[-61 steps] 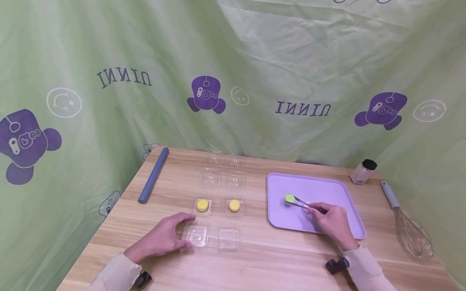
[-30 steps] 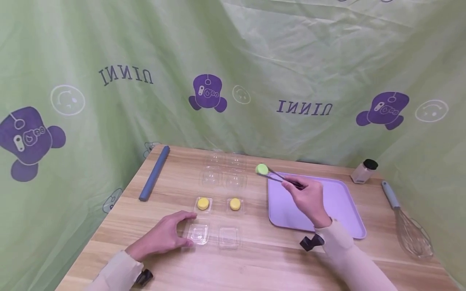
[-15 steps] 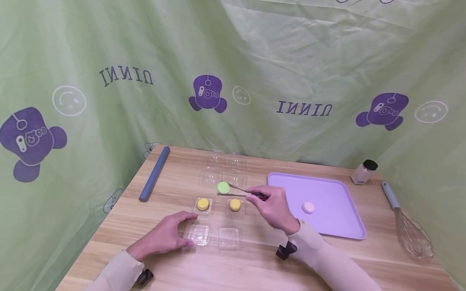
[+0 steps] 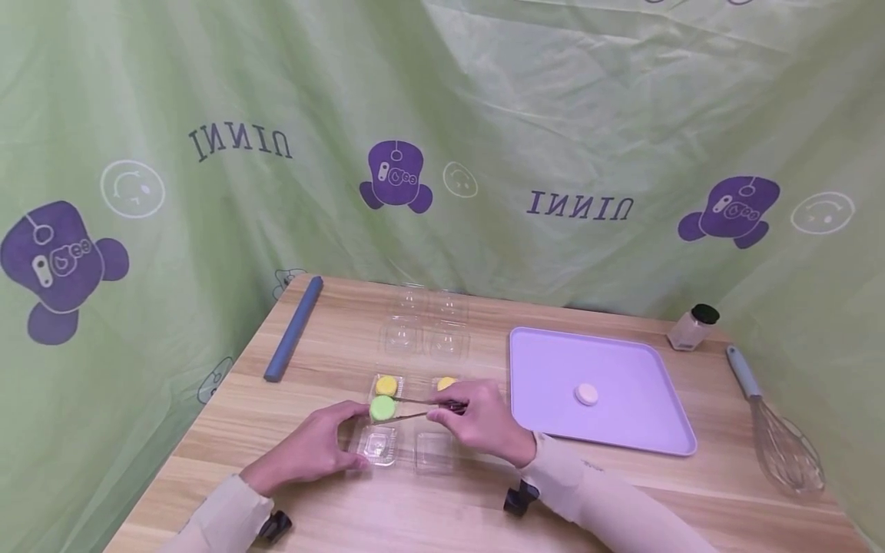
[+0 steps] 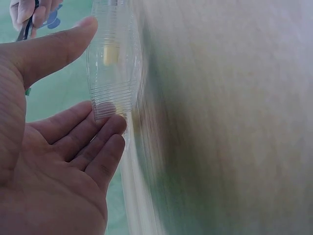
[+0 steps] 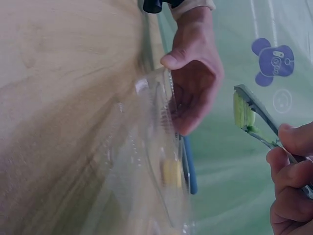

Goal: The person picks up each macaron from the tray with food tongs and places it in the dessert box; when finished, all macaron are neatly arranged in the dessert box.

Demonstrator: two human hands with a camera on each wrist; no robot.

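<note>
In the head view my right hand grips a pair of slim dark tongs, and their tips pinch a green macaron. The macaron is raised over the left part of a clear plastic box with square compartments. One yellow macaron lies in the far left compartment; another yellow macaron, partly behind my right hand, lies at the far right. My left hand spans the box's left side with extended thumb and fingers touching its edges. The right wrist view shows the green macaron between the tong tips.
A lilac tray bears a pink macaron. The clear domed lid lies behind the compartments. A blue rolling stick is at left; a jar with a black lid and a whisk are at right.
My right hand has carried the green macaron in the tongs leftward from the tray to above the box, uncovering the pink macaron. My left hand has stayed in place.
</note>
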